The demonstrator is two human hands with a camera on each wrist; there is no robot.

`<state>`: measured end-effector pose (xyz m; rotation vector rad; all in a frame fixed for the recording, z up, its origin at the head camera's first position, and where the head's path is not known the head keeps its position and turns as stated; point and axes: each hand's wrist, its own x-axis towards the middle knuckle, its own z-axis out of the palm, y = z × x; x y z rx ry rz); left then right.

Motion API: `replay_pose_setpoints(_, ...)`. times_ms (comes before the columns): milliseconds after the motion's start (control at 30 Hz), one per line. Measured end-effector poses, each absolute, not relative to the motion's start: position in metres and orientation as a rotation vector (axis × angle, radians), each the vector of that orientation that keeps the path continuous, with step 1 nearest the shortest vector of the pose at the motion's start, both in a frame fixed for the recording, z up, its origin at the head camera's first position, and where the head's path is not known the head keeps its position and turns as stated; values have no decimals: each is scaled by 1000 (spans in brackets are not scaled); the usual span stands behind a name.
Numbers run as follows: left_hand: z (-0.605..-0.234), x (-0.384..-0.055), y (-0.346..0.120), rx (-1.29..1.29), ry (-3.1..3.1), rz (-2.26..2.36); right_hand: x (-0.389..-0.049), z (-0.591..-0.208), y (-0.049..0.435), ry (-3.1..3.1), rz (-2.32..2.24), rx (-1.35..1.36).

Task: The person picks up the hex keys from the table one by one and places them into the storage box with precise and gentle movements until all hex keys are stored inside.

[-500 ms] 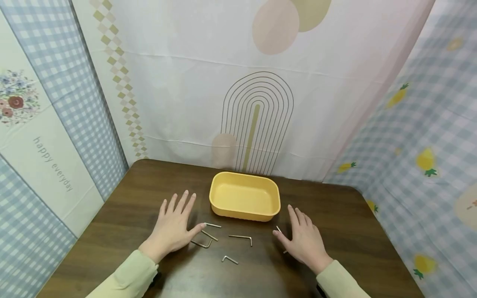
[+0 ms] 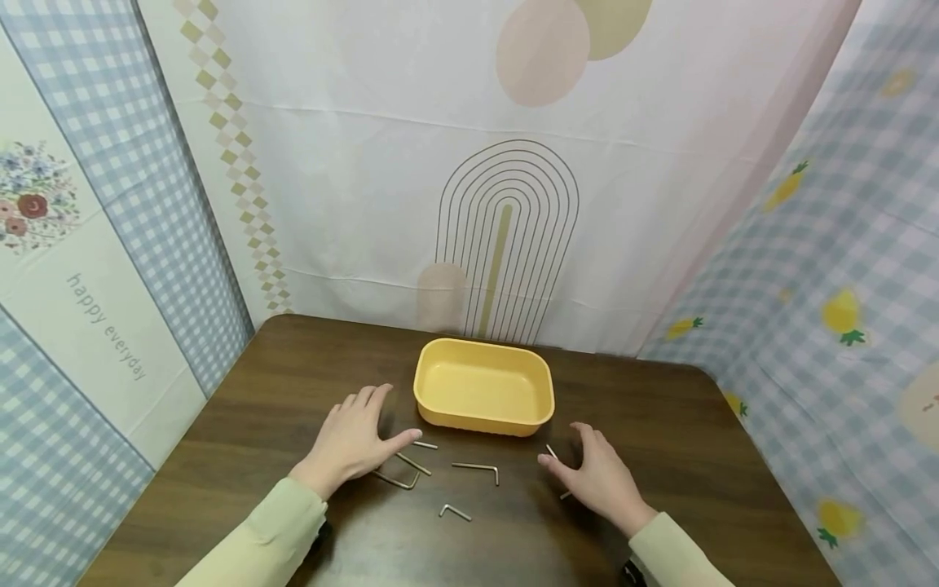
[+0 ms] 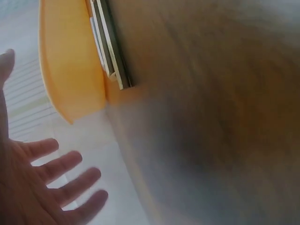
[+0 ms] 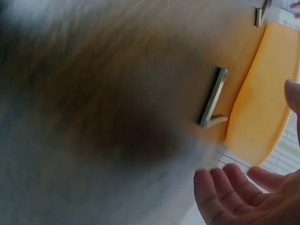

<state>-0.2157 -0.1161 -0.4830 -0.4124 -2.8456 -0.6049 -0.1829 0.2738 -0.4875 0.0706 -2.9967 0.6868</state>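
My left hand (image 2: 350, 440) hovers above several L-shaped hex keys (image 2: 413, 464) on the left, its fingers spread and bent a little. In the left wrist view nothing lies between that hand's fingers, and some keys (image 3: 112, 51) show beyond it. My right hand (image 2: 603, 477) is over another hex key (image 2: 551, 452), which it partly hides. The right wrist view shows the relaxed fingers (image 4: 234, 192) apart from the hex key (image 4: 215, 97). Between the hands lie a brass-toned hex key (image 2: 475, 466) and, nearer me, a smaller one (image 2: 458, 514).
A yellow rectangular bin (image 2: 484, 424) stands behind the keys, with nothing visible inside. The dark wooden table (image 2: 623, 391) meets a patterned white cloth (image 2: 352, 204) at the back. Checked cloths hang at both sides.
Both hands have lowered slightly toward the hex keys, and their fingers have bent more. The left hand has shifted a little to the right. The keys and bin stay put.
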Motion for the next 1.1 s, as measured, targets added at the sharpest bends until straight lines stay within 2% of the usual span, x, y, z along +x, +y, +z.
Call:
replay_pose_setpoints(300,-482,-237,-97,-366,-2832,-754,-184,-492,280,-3068,878,-10)
replay_pose_setpoints(1100,-491,-272,-87,-396,-2844,-752,-180,-501,274,-3044,698,125)
